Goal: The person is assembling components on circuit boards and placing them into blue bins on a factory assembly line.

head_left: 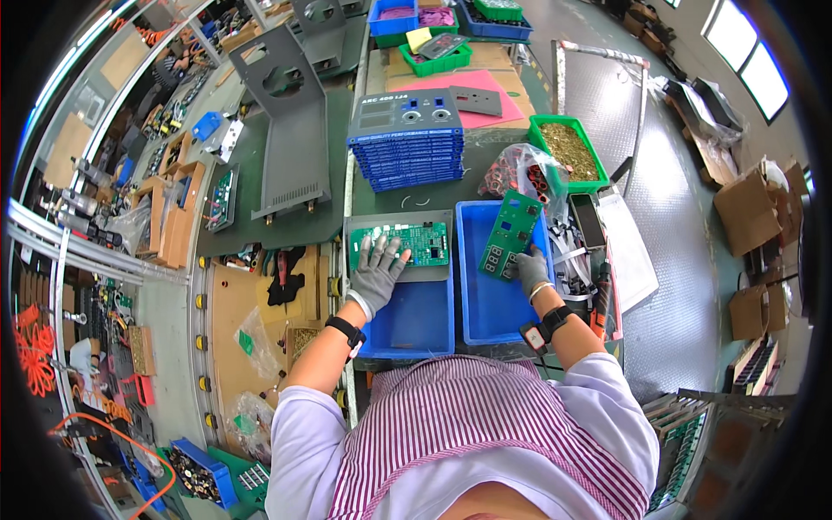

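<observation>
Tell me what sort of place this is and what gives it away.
Most likely an electronics assembly workshop: the right hand holds a green circuit board, a stack of blue-edged panels stands ahead, and a green bin holds many small brass-coloured parts.

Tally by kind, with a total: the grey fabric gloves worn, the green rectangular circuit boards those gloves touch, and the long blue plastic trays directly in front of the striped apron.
Grey fabric gloves: 2
Green rectangular circuit boards, touched by the gloves: 2
Long blue plastic trays: 2
Total: 6
</observation>
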